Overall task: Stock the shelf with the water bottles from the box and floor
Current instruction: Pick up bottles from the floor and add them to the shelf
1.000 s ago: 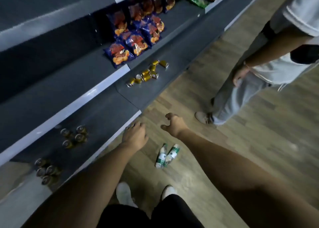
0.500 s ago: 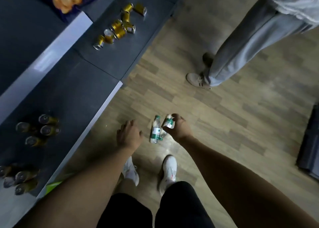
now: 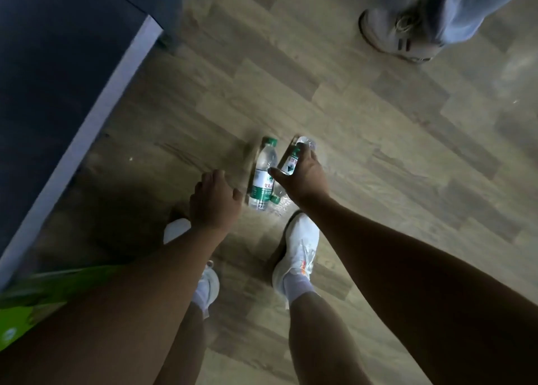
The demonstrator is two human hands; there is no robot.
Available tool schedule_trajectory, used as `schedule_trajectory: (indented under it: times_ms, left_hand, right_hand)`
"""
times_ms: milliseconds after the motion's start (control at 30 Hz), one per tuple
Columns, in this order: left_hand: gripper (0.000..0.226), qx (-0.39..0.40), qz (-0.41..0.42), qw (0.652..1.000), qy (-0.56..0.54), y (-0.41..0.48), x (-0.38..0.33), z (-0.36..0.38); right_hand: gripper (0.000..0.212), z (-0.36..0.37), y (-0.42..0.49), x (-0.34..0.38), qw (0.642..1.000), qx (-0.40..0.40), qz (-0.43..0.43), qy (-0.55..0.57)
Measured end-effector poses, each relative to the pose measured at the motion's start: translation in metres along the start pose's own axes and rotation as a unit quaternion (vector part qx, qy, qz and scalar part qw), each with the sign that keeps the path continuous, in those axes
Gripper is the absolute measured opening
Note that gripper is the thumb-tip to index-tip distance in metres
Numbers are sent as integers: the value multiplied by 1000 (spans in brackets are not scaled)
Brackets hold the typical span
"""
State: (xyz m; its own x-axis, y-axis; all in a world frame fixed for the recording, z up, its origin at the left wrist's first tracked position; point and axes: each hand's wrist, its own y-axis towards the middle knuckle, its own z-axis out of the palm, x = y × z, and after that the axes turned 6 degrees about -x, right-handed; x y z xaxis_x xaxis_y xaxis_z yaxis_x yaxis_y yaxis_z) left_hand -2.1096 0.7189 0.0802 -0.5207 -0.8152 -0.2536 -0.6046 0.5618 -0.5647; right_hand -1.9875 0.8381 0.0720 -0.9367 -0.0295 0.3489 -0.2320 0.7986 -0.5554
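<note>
Head view, looking straight down at the wooden floor (image 3: 378, 151). Two water bottles lie side by side at 12 o'clock from the person's white shoes (image 3: 300, 253). The left bottle (image 3: 263, 177) points its green cap to 12 o'clock. The right bottle (image 3: 291, 164) lies reversed, cap toward 6 o'clock, and the two appear to touch at their near ends. The right hand (image 3: 302, 180) is curled over the right bottle at its label, thumb on one side and fingers on the other, the bottle not yet clear of the floor. The left hand (image 3: 215, 201) hovers at 9 o'clock of the left bottle, fingers loosely bent and holding nothing; whether its thumb touches the bottle cannot be told. The dark shelf (image 3: 58, 64) fills the 10 o'clock corner, and a green box (image 3: 29, 303) shows blurred at 8 o'clock. A second person's shoe (image 3: 393, 32) stands well apart at 1 o'clock. Likely hazards: lifting the right bottle may nudge its neighbour, which, being round, could roll toward the shelf base or away from the waiting left hand; a one-handed grip on a smooth, thin-walled body may slip; the person's own right shoe, near the bottles at 6 o'clock, could kick one when the person rises.
</note>
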Motion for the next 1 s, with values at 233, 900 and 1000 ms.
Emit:
schedule_trajectory:
  times_ms: [233, 900, 1000]
  left_hand:
    - [49, 8, -32, 998, -56, 42, 10, 120]
    - [40, 50, -3, 997, -59, 90, 67, 167]
    - [44, 71, 11, 995, -71, 80, 65, 155]
  right_hand:
    - [89, 91, 74, -35, 999, 22, -6, 26]
    - [65, 189, 132, -44, 998, 42, 36, -13]
    - [62, 175, 119, -45, 992, 36, 97, 70]
